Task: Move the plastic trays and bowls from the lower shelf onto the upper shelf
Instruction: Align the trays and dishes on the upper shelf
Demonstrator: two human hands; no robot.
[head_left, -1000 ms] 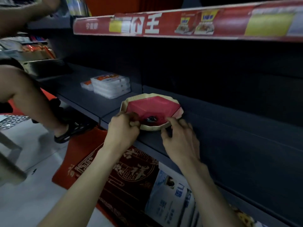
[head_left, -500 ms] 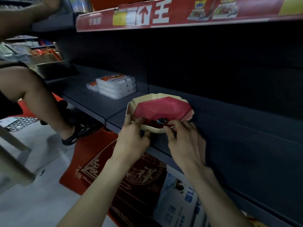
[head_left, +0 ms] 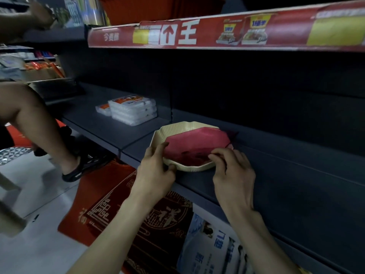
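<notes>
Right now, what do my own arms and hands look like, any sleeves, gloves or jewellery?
The left forearm and right forearm are bare to the frame's edge, no sleeves showing. The left hand and right hand wear no gloves; no rings, watch or bracelet are visible.

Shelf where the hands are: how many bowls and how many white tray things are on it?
Bowls: 1, the cream fluted plastic bowl with a red wrapper, gripped by the left hand and right hand.
Tray stacks: 1, the stack of white plastic trays with orange labels.
Small packs: 1, the small flat white pack beside that stack.
Total: 3
</notes>
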